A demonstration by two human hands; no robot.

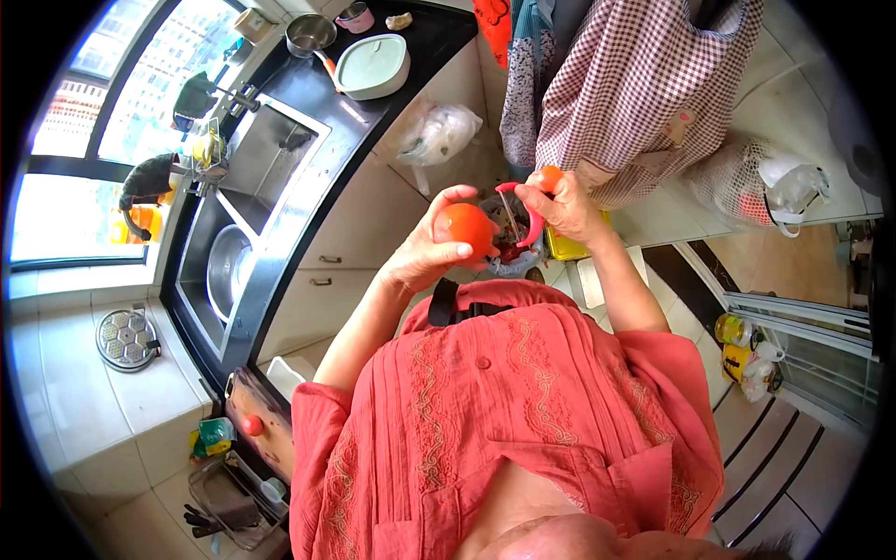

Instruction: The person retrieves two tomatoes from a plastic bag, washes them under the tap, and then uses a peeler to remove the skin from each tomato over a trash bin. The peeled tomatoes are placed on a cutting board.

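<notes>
My left hand (427, 245) is wrapped around a smooth orange-red tomato (464, 229), with the fingers behind it and the thumb in front. In my right hand (570, 210) is a pink Y-shaped peeler (535, 225), its thin metal blade facing the tomato with a small gap between them. A rounded orange piece (550, 178) shows at the top of the right hand; whether it belongs to the peeler's handle I cannot tell. Below both hands is a waste bin lined with a plastic bag (516, 264), with scraps inside, partly hidden by the peeler and tomato.
Along the left runs a black counter (308, 150) with a double sink (262, 161), a steel basin (229, 269), a saucepan (311, 35) and a lidded pale-green container (373, 66). A small red tomato (252, 425) lies on a cutting board (262, 448). Checked aprons (630, 91) hang ahead.
</notes>
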